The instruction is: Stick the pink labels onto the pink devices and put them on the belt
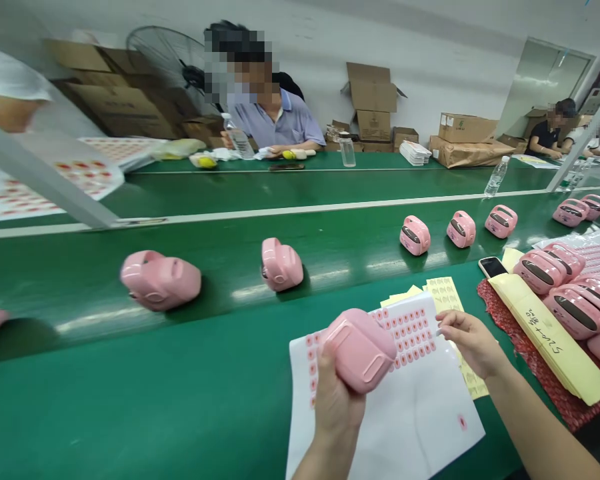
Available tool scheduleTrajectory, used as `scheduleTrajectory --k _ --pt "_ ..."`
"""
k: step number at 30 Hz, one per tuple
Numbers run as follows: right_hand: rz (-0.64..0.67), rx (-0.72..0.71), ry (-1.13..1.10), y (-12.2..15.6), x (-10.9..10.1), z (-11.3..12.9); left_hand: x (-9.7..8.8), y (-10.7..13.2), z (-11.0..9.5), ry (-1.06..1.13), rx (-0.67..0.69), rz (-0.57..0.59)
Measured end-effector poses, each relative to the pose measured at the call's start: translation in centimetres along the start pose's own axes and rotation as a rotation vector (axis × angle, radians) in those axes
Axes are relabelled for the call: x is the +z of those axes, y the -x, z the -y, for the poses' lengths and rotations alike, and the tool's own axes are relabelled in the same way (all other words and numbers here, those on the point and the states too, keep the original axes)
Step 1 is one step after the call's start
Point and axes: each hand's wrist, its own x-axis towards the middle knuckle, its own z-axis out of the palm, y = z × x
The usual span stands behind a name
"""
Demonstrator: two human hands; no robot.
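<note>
My left hand [337, 407] grips a pink plastic device [360, 350] with rounded corners, its underside with two raised bars turned toward me. Below it lies a white sticker sheet [405, 413] with rows of small red stickers and one lone sticker near its lower right corner. At the sheet's right edge, the thumb and fingers of my right hand [467, 340] are pinched together. A small whitish bit shows at those fingertips, too small to name. A yellow label sheet [443, 293] is partly hidden under the white one.
On the green conveyor belt [340, 243] stand several more pink devices [283, 263]. Others are grouped on a red mat [510, 327] at right, near yellow label strips [550, 340] and a phone [493, 267]. A person [280, 120] sits across, with a bottle [497, 177] by the rail.
</note>
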Motion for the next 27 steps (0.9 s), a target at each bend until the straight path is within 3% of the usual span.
scheduleTrajectory --k 4,7,15,27 --pt "0.095 -0.066 -0.057 -0.1 6.0 2.5 0.2 0.4 0.7 -0.046 0.110 0.033" --pt "0.117 -0.038 0.031 -0.2 8.3 3.3 0.3 0.8 0.5 -0.085 0.133 0.060" --pt "0.072 0.001 0.081 -0.3 9.2 3.0 -0.2 1.0 0.0 -0.088 0.137 0.020" --pt "0.024 -0.123 0.091 -0.5 10.4 1.8 -0.6 0.8 -0.6 -0.032 0.120 0.027"
